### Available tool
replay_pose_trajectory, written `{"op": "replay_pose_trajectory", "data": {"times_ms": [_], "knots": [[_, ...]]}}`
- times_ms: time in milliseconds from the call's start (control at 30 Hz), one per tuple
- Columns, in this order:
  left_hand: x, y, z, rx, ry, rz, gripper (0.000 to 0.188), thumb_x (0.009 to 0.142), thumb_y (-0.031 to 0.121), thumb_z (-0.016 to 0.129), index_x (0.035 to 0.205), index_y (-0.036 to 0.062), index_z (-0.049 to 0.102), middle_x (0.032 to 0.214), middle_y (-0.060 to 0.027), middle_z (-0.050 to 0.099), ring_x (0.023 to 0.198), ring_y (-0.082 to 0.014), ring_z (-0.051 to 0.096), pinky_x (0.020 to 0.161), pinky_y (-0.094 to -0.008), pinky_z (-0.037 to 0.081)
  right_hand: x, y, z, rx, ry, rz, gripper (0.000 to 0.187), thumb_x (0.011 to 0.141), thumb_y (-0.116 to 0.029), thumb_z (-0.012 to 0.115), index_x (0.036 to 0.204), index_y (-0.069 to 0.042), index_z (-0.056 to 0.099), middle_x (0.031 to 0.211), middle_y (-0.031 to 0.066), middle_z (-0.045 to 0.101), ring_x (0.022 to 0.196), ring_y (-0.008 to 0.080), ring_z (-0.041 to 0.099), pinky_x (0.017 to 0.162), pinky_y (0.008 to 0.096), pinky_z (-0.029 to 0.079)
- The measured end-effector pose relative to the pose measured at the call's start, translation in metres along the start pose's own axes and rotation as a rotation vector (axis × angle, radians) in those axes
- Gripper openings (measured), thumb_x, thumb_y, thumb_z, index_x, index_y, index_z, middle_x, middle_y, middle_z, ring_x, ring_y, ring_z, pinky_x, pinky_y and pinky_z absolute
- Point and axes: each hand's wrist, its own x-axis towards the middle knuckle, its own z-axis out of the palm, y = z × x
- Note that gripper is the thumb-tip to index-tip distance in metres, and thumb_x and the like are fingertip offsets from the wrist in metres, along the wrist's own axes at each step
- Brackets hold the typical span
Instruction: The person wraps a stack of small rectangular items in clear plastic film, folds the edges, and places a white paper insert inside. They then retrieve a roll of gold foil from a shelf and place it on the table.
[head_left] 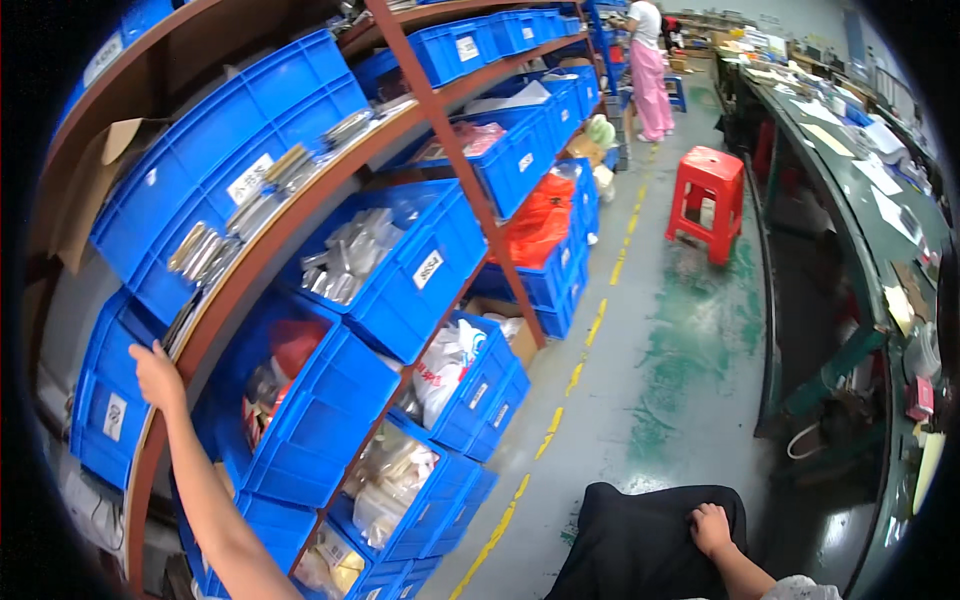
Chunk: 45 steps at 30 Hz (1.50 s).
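My left hand (158, 376) is stretched out to the rack at the far left, against the red-brown shelf edge (205, 365). Its fingers are curled; what they grip, if anything, is hidden. Just above it, thin flat packets (186, 322) lie at the shelf's front. A blue bin (108, 405) with a white label is right behind the hand. My right hand (711, 528) rests on my black-clothed knee (640, 535), fingers lying loosely on the cloth with nothing in them.
Blue bins (410, 270) full of bagged parts fill the rack. A red stool (706, 203) stands in the aisle. Along the right runs a long green workbench (835, 170) strewn with papers. Farther off, a person in pink trousers (651, 90) stands by the rack.
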Motion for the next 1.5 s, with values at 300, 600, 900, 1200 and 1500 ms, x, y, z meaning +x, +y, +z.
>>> {"op": "replay_pose_trajectory", "data": {"times_ms": [300,600,900,1200,1500], "knots": [[0.004,0.004,0.016,-0.061,0.036,0.128,0.027,0.101,0.030,0.050,0.115,0.0072,0.050,0.092,-0.0228,0.070,0.084,-0.0451,0.067,0.070,-0.0567,0.051,-0.003,-0.004,-0.008,0.056,-0.040,-0.003,0.012,0.079,-0.013,0.067,0.089,-0.014,0.072,0.095,0.0075,0.064,0.100,0.0290,0.060,0.091,0.0414,0.046],[-0.018,0.031,-0.057,-0.187,-0.117,0.150,0.026,0.095,0.024,0.049,0.098,0.0020,0.063,0.089,-0.0265,0.069,0.086,-0.0449,0.068,0.074,-0.0553,0.053,-0.015,0.005,0.013,0.131,0.054,-0.035,0.010,0.072,-0.004,0.066,0.078,-0.012,0.068,0.083,0.0115,0.058,0.090,0.0343,0.057,0.080,0.0463,0.043],[-0.052,0.017,-0.145,-0.271,-0.042,0.136,0.020,0.099,0.019,0.050,0.104,-0.0004,0.049,0.084,-0.0268,0.068,0.081,-0.0445,0.068,0.070,-0.0540,0.052,-0.017,-0.011,-0.042,0.197,-0.045,-0.134,0.016,0.083,-0.012,0.063,0.095,-0.004,0.070,0.105,0.0206,0.066,0.100,0.0398,0.061,0.089,0.0488,0.048],[-0.188,-0.052,-0.310,-1.030,-0.179,0.098,0.013,0.102,0.014,0.056,0.103,0.0003,0.053,0.064,-0.0006,0.047,0.050,-0.0067,0.046,0.046,-0.0252,0.036,-0.026,-0.022,0.005,0.478,-0.043,-0.002,0.012,0.084,-0.004,0.064,0.095,-0.003,0.068,0.093,0.0145,0.065,0.094,0.0368,0.062,0.084,0.0461,0.049],[-0.378,0.007,-0.374,-1.621,-1.414,-0.171,0.015,0.100,0.015,0.054,0.106,0.0012,0.053,0.072,-0.0020,0.054,0.043,-0.0065,0.047,0.037,-0.0195,0.034,-0.029,-0.190,-0.198,1.647,-0.568,-0.202,0.052,0.098,-0.015,0.063,0.145,-0.004,0.043,0.133,0.0124,0.059,0.114,0.0201,0.062,0.098,0.0328,0.050]]}}
